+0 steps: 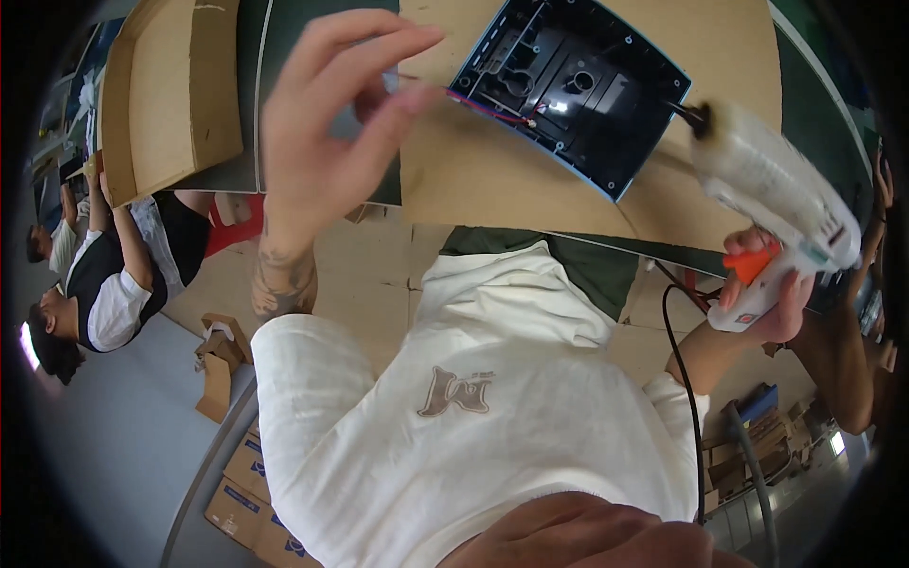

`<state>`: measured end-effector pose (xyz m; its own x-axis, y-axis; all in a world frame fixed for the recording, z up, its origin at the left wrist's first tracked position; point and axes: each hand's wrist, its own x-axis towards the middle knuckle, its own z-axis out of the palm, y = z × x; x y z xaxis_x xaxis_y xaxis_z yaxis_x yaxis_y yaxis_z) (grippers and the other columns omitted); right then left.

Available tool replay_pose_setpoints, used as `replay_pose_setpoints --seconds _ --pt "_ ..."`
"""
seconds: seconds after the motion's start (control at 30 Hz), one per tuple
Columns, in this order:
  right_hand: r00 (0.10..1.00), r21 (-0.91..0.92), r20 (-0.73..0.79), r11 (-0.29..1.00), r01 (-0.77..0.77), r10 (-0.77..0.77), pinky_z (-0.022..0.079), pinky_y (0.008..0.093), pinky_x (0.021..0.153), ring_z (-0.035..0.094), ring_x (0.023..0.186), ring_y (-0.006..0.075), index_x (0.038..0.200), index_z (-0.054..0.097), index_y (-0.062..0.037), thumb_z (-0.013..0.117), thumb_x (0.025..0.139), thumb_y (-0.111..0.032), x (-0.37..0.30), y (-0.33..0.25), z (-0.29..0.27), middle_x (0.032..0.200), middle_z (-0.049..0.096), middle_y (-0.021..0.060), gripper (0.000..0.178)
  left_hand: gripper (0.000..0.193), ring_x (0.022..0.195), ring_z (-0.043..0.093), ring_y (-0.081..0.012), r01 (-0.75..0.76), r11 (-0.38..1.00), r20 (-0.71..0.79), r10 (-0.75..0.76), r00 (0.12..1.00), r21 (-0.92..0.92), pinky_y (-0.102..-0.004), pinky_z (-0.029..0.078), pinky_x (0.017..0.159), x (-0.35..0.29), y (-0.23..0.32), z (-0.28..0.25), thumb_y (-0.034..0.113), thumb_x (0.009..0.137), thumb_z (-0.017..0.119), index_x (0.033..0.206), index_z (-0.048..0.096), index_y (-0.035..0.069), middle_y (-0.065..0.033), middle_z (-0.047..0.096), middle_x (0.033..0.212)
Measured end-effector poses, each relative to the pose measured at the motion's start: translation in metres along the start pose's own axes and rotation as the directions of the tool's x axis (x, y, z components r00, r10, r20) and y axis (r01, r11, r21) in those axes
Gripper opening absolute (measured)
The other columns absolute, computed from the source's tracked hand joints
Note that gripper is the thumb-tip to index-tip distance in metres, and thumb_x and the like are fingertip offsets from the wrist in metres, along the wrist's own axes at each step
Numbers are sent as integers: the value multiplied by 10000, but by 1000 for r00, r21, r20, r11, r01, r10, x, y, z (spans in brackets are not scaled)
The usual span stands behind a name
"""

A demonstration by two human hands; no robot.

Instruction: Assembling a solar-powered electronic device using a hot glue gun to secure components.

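My right hand [791,308] is wrapped round the grip of a whitish hot glue gun [772,175], with fingers at its orange trigger [751,263]. The gun's dark nozzle points left, over the right edge of a black plastic housing [606,95] with bluish outer sides. The housing lies with its inside up, showing posts and round recesses. Thin red and purple wires [488,109] run across its left edge toward my left hand [331,123]. That hand is raised beside the housing, thumb and fingers apart and slightly blurred; I see no firm grip on the wires.
A cardboard sheet [454,180] lies under the housing on the dark green table [303,38]. An open cardboard box [170,95] stands at the left. A black cable [686,379] hangs by my right arm. Other people [128,284] are at both sides.
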<state>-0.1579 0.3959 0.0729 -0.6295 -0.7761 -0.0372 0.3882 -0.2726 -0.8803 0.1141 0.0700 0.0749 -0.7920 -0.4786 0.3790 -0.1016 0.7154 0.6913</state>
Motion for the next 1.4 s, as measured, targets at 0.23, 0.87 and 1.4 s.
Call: replay_pose_setpoints --seconds 0.23,0.87,1.4 --pt "978 -527 71 839 -132 198 558 297 588 705 915 348 1325 459 142 601 932 -225 48 -38 101 1070 660 347 555 446 743 626 -118 -57 998 73 58 996 -18 -233 518 671 -12 -3 22 -12 765 814 1192 687 6 -93 636 1096" --pt "900 -845 -102 441 -304 424 491 229 534 611 628 128 1247 553 102 642 963 -225 64 -45 112 1039 715 221 442 229 735 614 -172 -85 996 -62 83 995 -35 -263 490 628 -4 3 50 -76 763 765 964 730 27 -64 635 863" --pt "955 -845 -231 449 -291 183 481 257 609 624 714 169 1228 560 104 725 880 -213 46 -39 125 980 704 218 499 218 704 603 -169 -120 992 -129 115 985 -36 -261 469 588 14 6 54 -82 751 771 944 725 10 -74 632 848"
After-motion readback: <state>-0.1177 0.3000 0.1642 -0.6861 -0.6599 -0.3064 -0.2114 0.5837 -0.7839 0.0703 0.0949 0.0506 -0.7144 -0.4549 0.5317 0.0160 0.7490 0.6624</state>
